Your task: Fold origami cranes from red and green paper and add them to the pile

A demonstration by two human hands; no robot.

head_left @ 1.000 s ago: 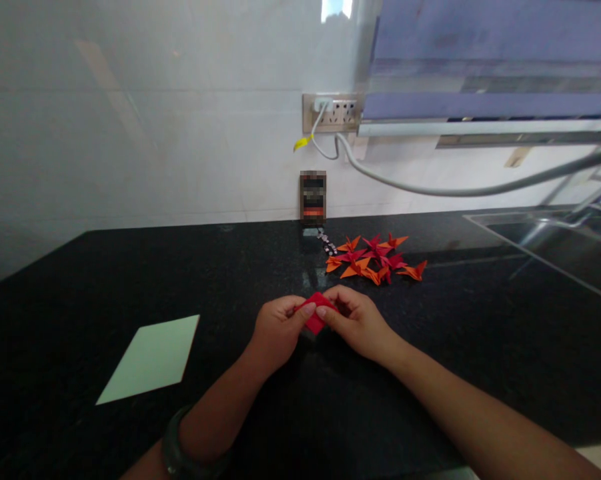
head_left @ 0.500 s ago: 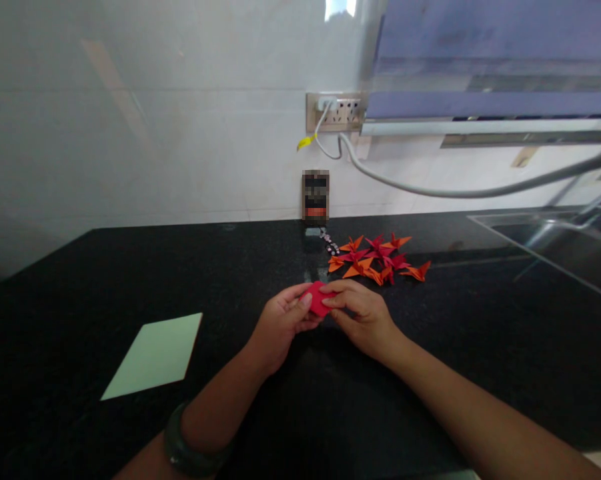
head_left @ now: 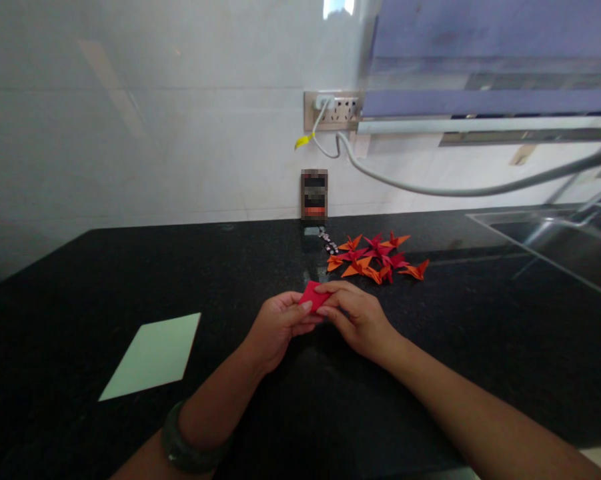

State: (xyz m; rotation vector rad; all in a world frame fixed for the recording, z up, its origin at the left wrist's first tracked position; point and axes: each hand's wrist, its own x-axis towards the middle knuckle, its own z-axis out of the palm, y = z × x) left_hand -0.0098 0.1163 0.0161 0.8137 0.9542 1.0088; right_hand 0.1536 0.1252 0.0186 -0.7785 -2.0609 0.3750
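Observation:
A small piece of folded red paper (head_left: pixel 311 295) is held between both hands above the dark countertop. My left hand (head_left: pixel 279 325) grips its left side, thumb on top and fingers underneath. From the right, my right hand (head_left: pixel 357 310) pinches the paper with thumb and fingers, covering part of it. Just beyond the hands lies a group of red and orange origami cranes (head_left: pixel 377 257). A dark green bangle (head_left: pixel 187 443) circles my left wrist.
Pale green paper (head_left: pixel 155 357) lies on the black countertop (head_left: pixel 190 273) at left. A phone-like object (head_left: pixel 314 195), its screen blurred, leans against the tiled wall with a beaded strap. A sink (head_left: pixel 570 243) is at right, and a grey cable (head_left: pixel 445 192) runs from the socket (head_left: pixel 331 111).
The red paper has turned slightly and now shows a squarer outline. My right thumb has shifted to its lower edge; both hands still hold it.

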